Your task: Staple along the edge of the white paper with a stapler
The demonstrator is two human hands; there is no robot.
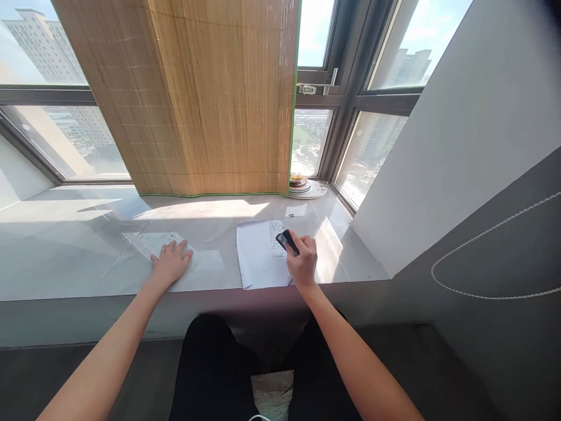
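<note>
My left hand [170, 263] lies flat with fingers spread on a pale sheet [146, 240] with dark markings on the windowsill. My right hand [303, 262] is wrapped round a small black stapler [289, 241], whose front end points up and to the left. Under the stapler, a white stack of paper [256, 251] rests near the sill's front edge, with dense writing along its upper right. The right fingers hide part of the stapler and of the paper. Just beyond it is a small white slip [297, 209] with a tiny dark piece by it.
A bamboo blind [219, 105] hangs in front of the window down to the sill [65, 251]. Stacked plates [302, 186] stand in the back right corner. A beaded cord [460, 297] loops at the right. My knees are below the sill's edge.
</note>
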